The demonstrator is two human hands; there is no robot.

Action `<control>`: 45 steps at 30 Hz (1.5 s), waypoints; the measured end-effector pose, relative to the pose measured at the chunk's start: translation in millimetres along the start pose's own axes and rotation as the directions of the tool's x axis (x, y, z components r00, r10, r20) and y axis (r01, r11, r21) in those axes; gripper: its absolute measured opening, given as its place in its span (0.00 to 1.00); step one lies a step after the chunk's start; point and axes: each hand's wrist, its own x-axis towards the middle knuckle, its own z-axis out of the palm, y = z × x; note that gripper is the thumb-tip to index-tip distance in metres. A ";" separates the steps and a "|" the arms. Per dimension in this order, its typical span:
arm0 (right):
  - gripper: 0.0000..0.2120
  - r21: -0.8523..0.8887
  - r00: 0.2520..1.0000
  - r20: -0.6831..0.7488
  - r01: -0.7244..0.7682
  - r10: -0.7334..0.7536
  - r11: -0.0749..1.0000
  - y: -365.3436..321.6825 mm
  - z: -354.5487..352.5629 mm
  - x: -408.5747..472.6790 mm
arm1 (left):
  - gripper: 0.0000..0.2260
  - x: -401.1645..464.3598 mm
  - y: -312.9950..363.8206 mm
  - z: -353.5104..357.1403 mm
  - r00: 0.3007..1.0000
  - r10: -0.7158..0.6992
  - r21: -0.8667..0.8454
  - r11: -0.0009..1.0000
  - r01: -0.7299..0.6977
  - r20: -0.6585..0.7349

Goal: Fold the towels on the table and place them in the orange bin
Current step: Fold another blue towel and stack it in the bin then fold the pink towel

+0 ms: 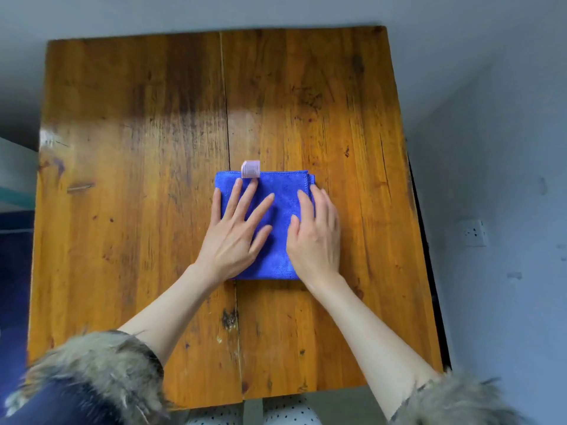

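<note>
A blue towel [277,207] lies folded into a small rectangle near the middle of the wooden table [138,148]. A pale label [250,169] sticks out from its far edge. My left hand [234,234] lies flat on the towel's left half with its fingers spread and straight. My right hand [316,237] presses flat on the towel's right half, fingers together and pointing away from me. No orange bin is in view.
The table's right edge [423,228] drops to a grey floor, with a wall socket [474,233] beyond it. Fur-trimmed sleeves [101,372] cover my forearms near the table's front edge. A teal and dark blue object [15,191] sits off the left edge.
</note>
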 end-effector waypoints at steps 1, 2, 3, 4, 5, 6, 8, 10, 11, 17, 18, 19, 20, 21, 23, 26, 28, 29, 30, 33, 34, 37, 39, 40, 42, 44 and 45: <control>0.22 -0.059 0.996 0.030 0.088 -0.087 0.994 -0.9 6.5 9.3 | 0.22 4.9 -2.3 -1.0 0.999 0.016 -0.021 1.000 -0.017 -0.040; 0.24 -0.099 0.988 0.067 0.142 -0.136 0.985 -0.5 13.1 18.9 | 0.21 9.6 -4.9 -1.6 0.997 0.037 -0.034 0.999 -0.040 -0.070; 0.24 -0.123 0.982 0.102 0.171 -0.159 0.978 1.6 19.0 27.6 | 0.20 13.5 -7.6 -1.4 0.995 0.060 -0.038 0.997 -0.063 -0.085; 0.25 -0.144 0.977 0.132 0.184 -0.165 0.972 5.6 24.3 33.6 | 0.19 16.4 -9.8 0.3 0.993 0.079 -0.036 0.996 -0.082 -0.085; 0.25 -0.160 0.974 0.160 0.188 -0.162 0.969 10.6 28.6 35.8 | 0.19 17.9 -11.4 2.9 0.993 0.093 -0.027 0.995 -0.095 -0.075; 0.26 -0.160 0.971 0.184 0.183 -0.153 0.970 16.5 32.6 34.6 | 0.20 18.2 -12.5 6.3 0.993 0.102 -0.011 0.995 -0.103 -0.062; 0.26 -0.127 0.972 0.203 0.149 -0.122 0.981 25.0 37.1 29.5 | 0.22 17.7 -13.6 12.7 0.993 0.109 0.026 0.994 -0.108 -0.038; 0.27 -0.102 0.977 0.190 0.116 -0.096 0.988 26.5 38.8 27.2 | 0.23 17.4 -13.6 16.0 0.994 0.105 0.054 0.993 -0.103 -0.027; 0.27 -0.105 0.979 0.187 0.108 -0.087 0.989 25.6 39.2 27.2 | 0.23 17.5 -14.2 16.0 0.994 0.106 0.061 0.993 -0.104 -0.022; 0.29 -0.182 0.948 0.316 0.101 -0.039 0.978 17.7 26.0 29.4 | 0.22 12.6 -17.0 6.4 0.988 0.149 -0.015 0.989 -0.148 0.044; 0.30 -0.172 0.944 0.330 0.092 -0.030 0.981 16.1 23.3 28.9 | 0.21 9.2 -17.1 3.5 0.987 0.158 -0.054 0.986 -0.155 0.038; 0.30 -0.148 0.943 0.334 0.066 -0.013 0.987 14.9 20.7 27.2 | 0.21 4.1 -17.4 0.4 0.987 0.159 -0.108 0.982 -0.155 0.026; 0.29 -0.116 0.948 0.316 0.014 0.023 0.993 13.3 17.1 23.9 | 0.20 -2.5 -18.5 -2.5 0.990 0.141 -0.182 0.974 -0.137 0.006; 0.28 -0.079 0.957 0.277 -0.065 0.084 0.995 11.5 12.7 19.2 | 0.19 -9.4 -19.7 -5.2 0.996 0.089 -0.271 0.958 -0.093 -0.026; 0.25 0.001 0.952 0.168 -0.259 0.255 0.966 7.0 3.7 7.2 | 0.18 -21.4 -23.1 -9.5 0.988 -0.128 -0.457 0.886 0.074 -0.089; 0.20 0.114 0.851 0.136 -0.521 0.507 0.846 -0.5 -3.1 -6.1 | 0.15 -29.6 -25.3 -14.1 0.859 -0.513 -0.651 0.653 0.387 -0.003; 0.18 0.186 0.759 0.189 -0.650 0.623 0.736 -3.1 -6.0 -3.9 | 0.16 -27.2 -26.8 -19.6 0.756 -0.639 -0.684 0.489 0.541 0.140; 0.18 0.226 0.714 0.228 -0.700 0.662 0.677 -3.7 -7.3 -0.4 | 0.17 -24.6 -28.1 -22.0 0.716 -0.668 -0.681 0.429 0.593 0.202; 0.18 0.264 0.669 0.270 -0.743 0.693 0.615 -4.8 -9.4 4.1 | 0.18 -21.2 -29.2 -24.6 0.686 -0.679 -0.675 0.380 0.632 0.260; 0.18 0.289 0.584 0.368 -0.812 0.724 0.508 -3.3 -9.3 15.0 | 0.19 -12.3 -30.9 -29.3 0.645 -0.639 -0.660 0.274 0.700 0.419; 0.18 0.264 0.569 0.396 -0.822 0.721 0.504 -2.2 -7.6 16.8 | 0.19 -10.7 -31.1 -29.7 0.638 -0.616 -0.650 0.254 0.716 0.462; 0.17 0.264 0.527 0.500 -0.848 0.687 0.459 3.4 -6.3 20.9 | 0.19 -10.5 -32.8 -31.3 0.619 -0.553 -0.667 0.144 0.731 0.558; 0.12 0.307 0.512 0.584 -0.857 0.630 0.413 5.6 -12.1 24.3 | 0.18 -11.2 -33.6 -33.2 0.604 -0.518 -0.674 0.070 0.735 0.605; 0.09 0.318 0.505 0.625 -0.861 0.594 0.397 5.3 -16.1 26.1 | 0.17 -10.9 -33.3 -35.0 0.599 -0.504 -0.670 0.051 0.740 0.622; 0.07 0.334 0.489 0.692 -0.869 0.531 0.364 3.5 -23.8 27.7 | 0.17 -10.5 -31.3 -39.5 0.579 -0.474 -0.664 -0.016 0.747 0.663; 0.07 0.365 0.501 0.713 -0.862 0.490 0.351 4.4 -27.5 25.1 | 0.16 -14.5 -28.1 -43.8 0.552 -0.429 -0.652 -0.123 0.748 0.715; 0.08 0.382 0.512 0.715 -0.856 0.475 0.348 4.7 -30.0 23.1 | 0.15 -18.7 -25.6 -46.7 0.546 -0.403 -0.645 -0.162 0.747 0.734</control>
